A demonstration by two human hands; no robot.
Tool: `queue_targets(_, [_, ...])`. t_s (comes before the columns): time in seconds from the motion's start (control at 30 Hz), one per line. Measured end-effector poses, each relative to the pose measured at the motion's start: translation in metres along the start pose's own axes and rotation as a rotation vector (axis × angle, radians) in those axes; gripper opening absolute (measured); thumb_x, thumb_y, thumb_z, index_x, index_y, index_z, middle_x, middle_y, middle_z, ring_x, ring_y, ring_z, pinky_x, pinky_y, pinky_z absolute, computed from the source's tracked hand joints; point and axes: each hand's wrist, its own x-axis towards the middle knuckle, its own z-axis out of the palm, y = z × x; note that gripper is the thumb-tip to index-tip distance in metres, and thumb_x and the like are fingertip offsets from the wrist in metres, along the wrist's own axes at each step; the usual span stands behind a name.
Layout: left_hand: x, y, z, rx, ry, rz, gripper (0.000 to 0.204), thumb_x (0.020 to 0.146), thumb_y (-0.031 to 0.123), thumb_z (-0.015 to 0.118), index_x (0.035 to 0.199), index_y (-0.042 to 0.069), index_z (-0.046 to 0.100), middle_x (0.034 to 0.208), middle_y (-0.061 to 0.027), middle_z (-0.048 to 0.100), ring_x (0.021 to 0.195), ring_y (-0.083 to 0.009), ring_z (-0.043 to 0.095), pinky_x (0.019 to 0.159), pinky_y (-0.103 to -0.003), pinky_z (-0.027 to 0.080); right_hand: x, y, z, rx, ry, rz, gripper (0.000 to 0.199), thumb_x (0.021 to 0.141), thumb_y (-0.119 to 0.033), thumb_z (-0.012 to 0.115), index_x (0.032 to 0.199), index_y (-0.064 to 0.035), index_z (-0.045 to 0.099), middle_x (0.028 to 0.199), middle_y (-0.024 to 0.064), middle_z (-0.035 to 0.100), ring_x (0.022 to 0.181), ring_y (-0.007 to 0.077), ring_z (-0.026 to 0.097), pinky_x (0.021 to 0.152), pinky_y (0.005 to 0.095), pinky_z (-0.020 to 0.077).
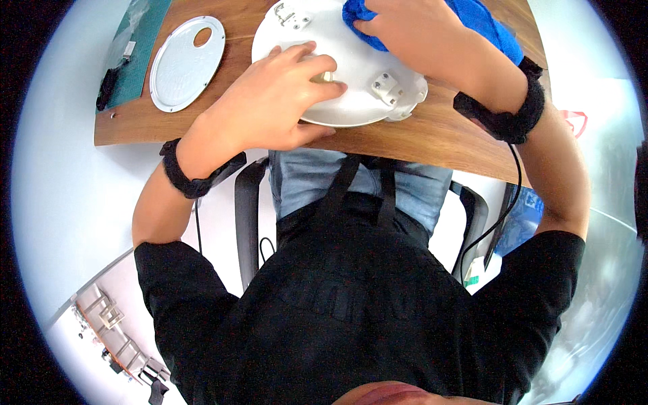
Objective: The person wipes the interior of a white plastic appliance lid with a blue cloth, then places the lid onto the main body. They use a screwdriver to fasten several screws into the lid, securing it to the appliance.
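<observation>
"What worries you, closest in?"

"The thin black cable (pixel 520 177), right of the frame, below the black wristband (pixel 530 101). It could snag on the dark chair armrest (pixel 474 204) and tug that arm."

"Next?"

"The brown wood-grain tabletop (pixel 405 145). Its front edge runs just below the shallow round white dish (pixel 358 62) at upper centre; a hard pull toward the wearer could tip the dish off."

"Isn't the left hand (pixel 278 101) steadying it?"

"Probably. Its fingers are spread, thumb by the rim, others inside; I can't tell how firmly they grip."

"And the right hand (pixel 413 30)?"

"Closed on the fuzzy blue cloth (pixel 489 27), top of the frame, some fingers cropped. The cloth might catch the small white fitting (pixel 387 88) inside the dish and strain it."

"Upper left?"

"The flat pale disc with a round hole (pixel 179 74) lies near; a sideways slip of the dish could knock it."
</observation>
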Motion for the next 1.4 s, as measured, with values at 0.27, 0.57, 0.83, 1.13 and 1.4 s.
queue_targets(0.27, [0.002,-0.001,-0.003,-0.022,-0.045,-0.002,0.054,0.072,0.026,0.087,0.121,0.011,0.071,0.129,-0.0150,0.061,0.135,-0.0453,0.050,0.108,-0.052,0.047,-0.030,-0.016,0.009,0.007,0.118,-0.132,0.020,0.082,-0.017,0.076,0.101,-0.0137,0.079,0.113,0.0020,0.070,0.117,0.0255,0.062,0.084,0.0484,0.0549])
queue_targets(0.57, [0.000,-0.001,-0.002,-0.067,-0.004,0.003,0.055,0.070,0.022,0.087,0.122,0.010,0.072,0.131,-0.0153,0.060,0.135,-0.0459,0.050,0.110,-0.052,0.045,0.003,-0.002,0.007,0.102,-0.105,0.170,0.014,0.083,-0.018,0.076,0.095,-0.0117,0.080,0.108,0.0025,0.072,0.116,0.0263,0.063,0.084,0.0502,0.0566])
queue_targets(0.83, [0.000,-0.003,-0.002,-0.049,-0.050,0.010,0.056,0.069,0.021,0.086,0.123,0.010,0.073,0.134,-0.0156,0.059,0.136,-0.0466,0.048,0.111,-0.051,0.046,0.035,-0.012,-0.011,-0.036,-0.003,0.096,0.023,0.089,-0.019,0.067,0.106,-0.0087,0.079,0.119,0.0091,0.068,0.119,0.0326,0.059,0.088,0.0581,0.0494])
queue_targets(1.13, [0.003,0.000,-0.007,-0.051,-0.040,-0.022,0.054,0.069,0.026,0.088,0.120,0.012,0.074,0.130,-0.0127,0.061,0.135,-0.0441,0.050,0.109,-0.051,0.048,0.012,0.006,0.024,-0.077,0.165,-0.010,0.013,0.083,-0.019,0.075,0.093,-0.0134,0.080,0.107,0.0000,0.071,0.116,0.0244,0.063,0.085,0.0490,0.0547])
queue_targets(1.4, [0.004,0.001,-0.006,-0.025,-0.027,-0.018,0.056,0.066,0.029,0.089,0.118,0.013,0.074,0.128,-0.0113,0.061,0.135,-0.0435,0.050,0.106,-0.053,0.049,-0.038,0.000,0.012,-0.093,0.102,-0.199,0.008,0.082,-0.021,0.076,0.087,-0.0185,0.081,0.110,-0.0063,0.067,0.121,0.0197,0.056,0.091,0.0436,0.0497])
